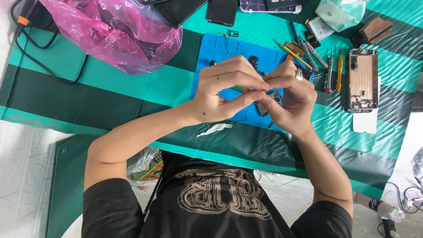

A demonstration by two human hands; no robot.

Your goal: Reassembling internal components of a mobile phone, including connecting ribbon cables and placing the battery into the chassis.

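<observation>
Left hand [222, 90] and right hand [288, 99] meeting over blue mat [216, 48], fingers pinched shut on small circuit board [266, 103]. Screwdrivers [330, 70] and opened phone [363, 79] lying to the right on bench [110, 83].

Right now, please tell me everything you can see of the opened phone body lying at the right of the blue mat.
The opened phone body is a rounded rectangle with a metallic, gold-toned inside. It lies flat and face up on the green striped cloth, its long side running away from the person. Small dark parts sit at its two ends. Its lower end rests on a white card. Neither hand touches it; screwdrivers lie just to its left.
</observation>
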